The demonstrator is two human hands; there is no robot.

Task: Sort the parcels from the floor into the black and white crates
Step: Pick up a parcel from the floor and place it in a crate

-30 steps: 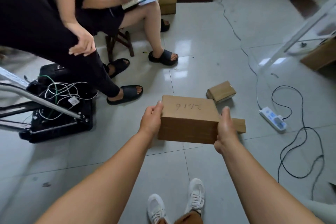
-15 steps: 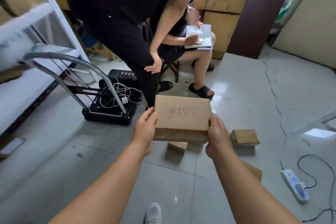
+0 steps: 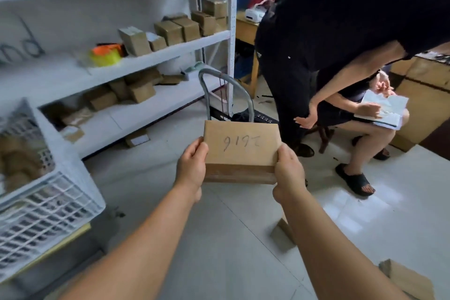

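The cardboard parcel (image 3: 241, 151), with handwritten figures on its top face, is held in the air in front of the person above the tiled floor (image 3: 231, 238), the left hand (image 3: 192, 165) gripping its left end and the right hand (image 3: 288, 170) its right end, thumbs on top. It looks like a stiff, flat-sided box, probably light and not slippery, so clasping the two short ends should serve well. The white crate (image 3: 58, 192), already holding brown parcels, stands low to the left near the shelf (image 3: 155, 53).
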